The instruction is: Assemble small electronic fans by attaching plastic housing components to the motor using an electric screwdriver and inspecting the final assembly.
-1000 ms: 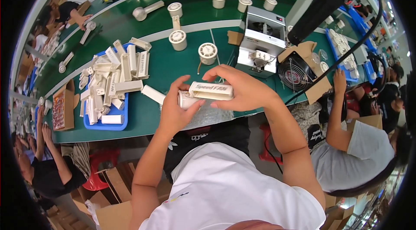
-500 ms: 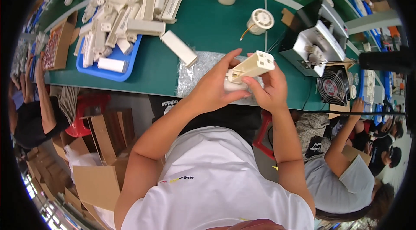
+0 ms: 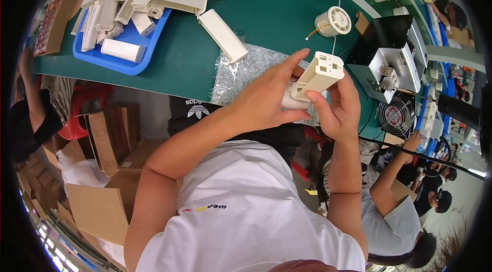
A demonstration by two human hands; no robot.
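Observation:
A long off-white plastic casing point(image 3: 323, 73) stands tilted up between my hands, its end with several small square openings toward the upper right. My left hand point(image 3: 269, 92) is closed round a rounded white part point(image 3: 293, 98) at the casing's lower end. I cannot tell whether the two are joined. With its thumb on the near side of the casing and fingers behind it, my right hand point(image 3: 340, 110) grips it. Under my hands lies a clear bubble-wrap sheet point(image 3: 230, 79), touched at its far left corner by another white casing point(image 3: 223, 36).
A blue tray point(image 3: 134, 67) heaped with white casings stands at left, beside a cardboard box point(image 3: 60, 21). Round white wired units point(image 3: 333, 22) sit farther back. At right are a black-and-silver metal box point(image 3: 392, 51) and a fan point(image 3: 397, 115). Co-workers sit on both sides.
My view has shifted, so the table items sit differently in it. Both hands keep their hold on the casing, which now stands a little more upright.

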